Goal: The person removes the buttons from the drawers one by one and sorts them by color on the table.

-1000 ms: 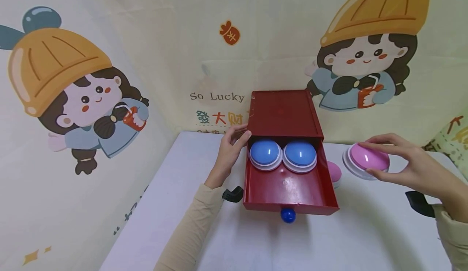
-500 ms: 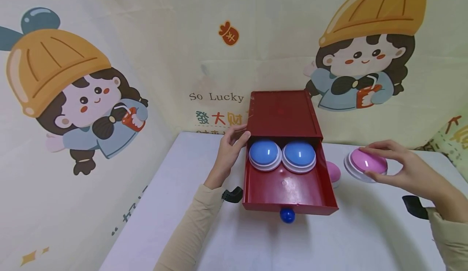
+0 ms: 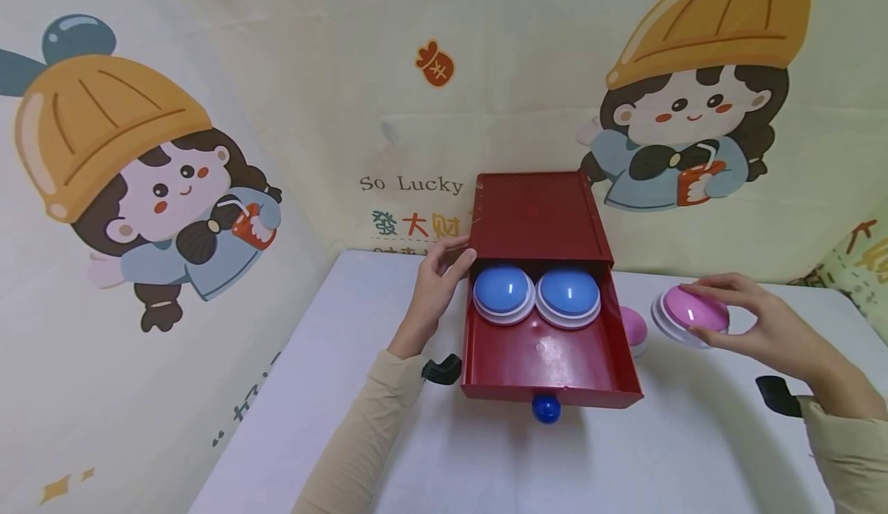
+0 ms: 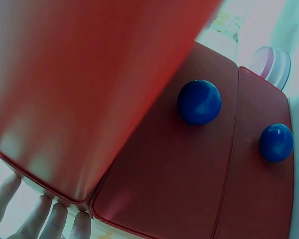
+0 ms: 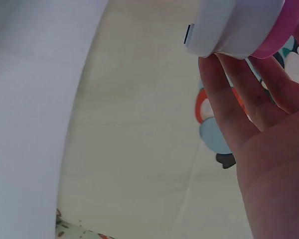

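Observation:
In the head view a red drawer cabinet (image 3: pixel 541 217) stands on the table with its top drawer (image 3: pixel 551 356) pulled out. Two blue dome push buttons (image 3: pixel 501 289) on white bases sit side by side at the back of that drawer. My left hand (image 3: pixel 437 287) holds the cabinet's left side, thumb at the front edge; its fingertips (image 4: pixel 54 219) show along the cabinet's edge in the left wrist view. To the right of the drawer, my right hand (image 3: pixel 770 329) grips a pink dome push button (image 3: pixel 697 310) by its sides, its white base (image 5: pixel 239 25) showing in the right wrist view.
Another pink push button (image 3: pixel 633 325) stands on the white table (image 3: pixel 701 452), partly hidden by the drawer's right wall. A blue knob (image 3: pixel 546 408) sticks out from the open drawer; two more blue knobs (image 4: pixel 199 102) mark the drawers below. Printed cloth (image 3: pixel 527 75) hangs behind.
My right hand has shifted slightly left and down with the pink push button. The left hand, cabinet and blue push buttons stay where they were.

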Available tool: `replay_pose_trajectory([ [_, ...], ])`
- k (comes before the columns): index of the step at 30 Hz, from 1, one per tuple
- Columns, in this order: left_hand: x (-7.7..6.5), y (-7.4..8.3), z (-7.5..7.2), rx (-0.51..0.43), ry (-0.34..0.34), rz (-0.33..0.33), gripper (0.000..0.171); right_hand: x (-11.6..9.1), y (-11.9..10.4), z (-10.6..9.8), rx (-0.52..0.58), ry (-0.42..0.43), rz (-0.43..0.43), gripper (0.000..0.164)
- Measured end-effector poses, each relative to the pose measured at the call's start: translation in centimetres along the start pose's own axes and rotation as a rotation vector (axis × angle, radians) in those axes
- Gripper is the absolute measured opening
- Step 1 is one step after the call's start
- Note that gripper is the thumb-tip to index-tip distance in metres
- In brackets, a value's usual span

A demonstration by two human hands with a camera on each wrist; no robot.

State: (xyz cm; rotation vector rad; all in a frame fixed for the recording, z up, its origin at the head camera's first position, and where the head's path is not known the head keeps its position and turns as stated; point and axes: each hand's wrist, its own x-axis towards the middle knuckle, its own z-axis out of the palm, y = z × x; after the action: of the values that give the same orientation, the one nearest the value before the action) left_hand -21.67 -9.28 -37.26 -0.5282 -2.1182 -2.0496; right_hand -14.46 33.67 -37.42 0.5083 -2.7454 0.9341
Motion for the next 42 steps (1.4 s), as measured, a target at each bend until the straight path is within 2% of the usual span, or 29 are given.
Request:
replay_pose_trajectory([
  [16,-0.2,-0.2,-0.1,0.003,-0.005,-0.008,0.036,-0.6,3.1,1.4,0.007,-0.037,0.064,0.057],
  [19,-0.3,0.3,0.0,-0.004,-0.008,-0.019,0.035,-0.7,3.5,1.5,0.013,-0.049,0.06,0.058],
  [26,-0.8,2.6,0.2,0.001,-0.013,-0.014,0.037,-0.7,4.4,1.8,0.008,-0.068,0.059,0.059],
  [29,-0.8,2.3,0.2,0.004,-0.015,-0.007,0.037,-0.8,4.6,2.1,0.0,-0.064,0.049,0.059],
  [35,-0.2,0.4,0.0,0.011,-0.001,-0.004,0.036,-0.8,4.8,2.5,-0.003,-0.062,0.042,0.058],
  [42,0.0,-0.1,0.1,0.011,0.003,0.005,0.037,-1.0,5.5,3.3,0.011,-0.082,0.071,0.059],
])
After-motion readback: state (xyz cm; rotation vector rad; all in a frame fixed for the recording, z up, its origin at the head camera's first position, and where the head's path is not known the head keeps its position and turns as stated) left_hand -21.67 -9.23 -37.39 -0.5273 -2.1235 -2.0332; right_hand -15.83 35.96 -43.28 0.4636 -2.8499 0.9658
